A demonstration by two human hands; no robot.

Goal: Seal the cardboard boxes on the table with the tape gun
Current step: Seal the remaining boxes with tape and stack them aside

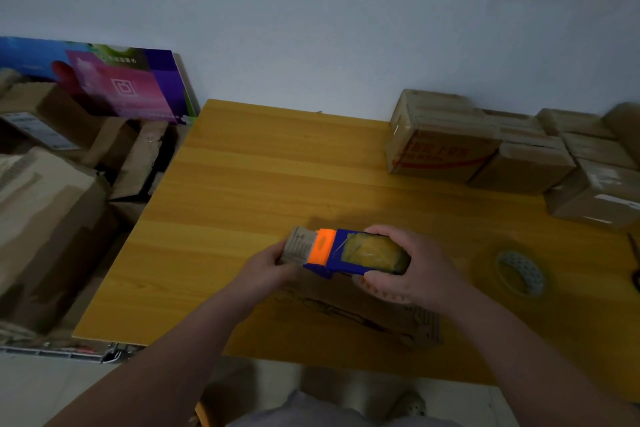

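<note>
Yellow wood table (242, 166), front middle: your left hand (273, 263) grips the end of the small brown cardboard box (299, 244), and your right hand (408, 263) is curled round the blue-and-orange plastic tape gun (353, 251) sitting on top of it. I'd press the orange nose flat and drag straight along the seam, box pinned.

One left hand (273, 265), one right hand (401, 263), one tape gun (349, 253), one small cardboard box (300, 244), one tape roll (519, 272), at least six stacked cardboard boxes (443, 135).
</note>
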